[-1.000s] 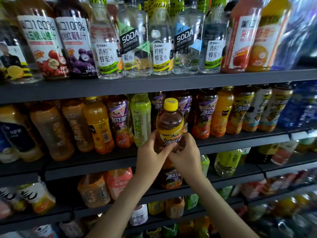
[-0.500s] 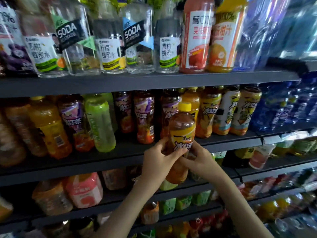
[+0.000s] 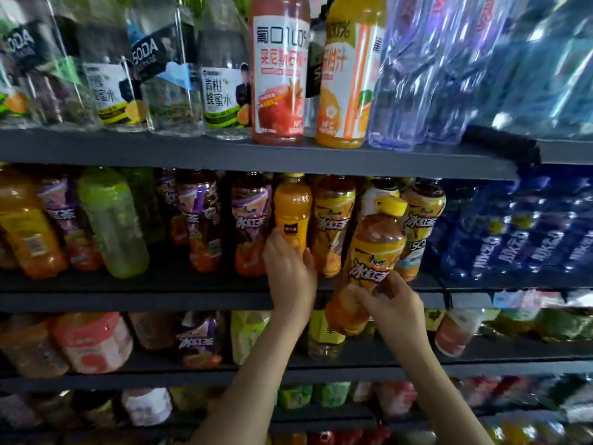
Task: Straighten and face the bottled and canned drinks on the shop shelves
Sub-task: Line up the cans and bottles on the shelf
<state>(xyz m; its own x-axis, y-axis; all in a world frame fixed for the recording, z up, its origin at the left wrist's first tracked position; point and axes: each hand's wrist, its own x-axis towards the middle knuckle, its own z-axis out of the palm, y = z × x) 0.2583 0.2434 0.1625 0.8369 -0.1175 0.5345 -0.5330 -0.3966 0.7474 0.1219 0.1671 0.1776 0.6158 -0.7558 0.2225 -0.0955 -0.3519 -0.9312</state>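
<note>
Two closed grips — right hand [image 3: 393, 311] low round tilted tea bottle [image 3: 375, 248]; left hand [image 3: 290, 277], seemingly, round orange bottle [image 3: 292, 208].

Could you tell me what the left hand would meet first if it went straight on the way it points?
Probably the orange juice bottle on the middle shelf; the left hand looks nearly at it, though depth is unclear.

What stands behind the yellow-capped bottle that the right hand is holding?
Behind the yellow-capped bottle, gripped by the right hand, stand two bottles on the middle shelf: a pale-labelled bottle and a yellow-labelled bottle. Their lower parts are covered, so their facing cannot be judged.
</note>
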